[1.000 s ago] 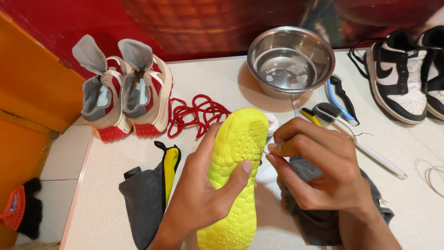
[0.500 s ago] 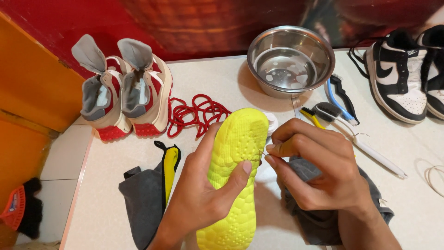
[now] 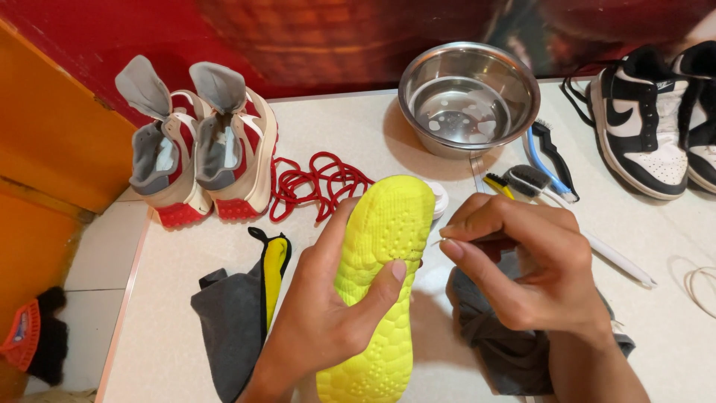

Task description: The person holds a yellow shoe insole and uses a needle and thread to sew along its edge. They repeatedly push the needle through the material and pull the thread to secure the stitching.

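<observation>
Left hand (image 3: pixel 328 313) grips a yellow sole (image 3: pixel 377 283) at centre frame; right hand (image 3: pixel 522 276) pinches a thin pick (image 3: pixel 436 240) against it, cleaning underway.

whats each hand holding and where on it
Left hand grips the yellow shoe around its middle, sole up; right hand pinches a thin pick by its back end.

Left hand (image 3: pixel 321 321) grips yellow-soled shoe (image 3: pixel 380 276) sole-up; right hand (image 3: pixel 533 272) pinches thin pick at sole; steel bowl (image 3: pixel 468 97) behind.
</observation>
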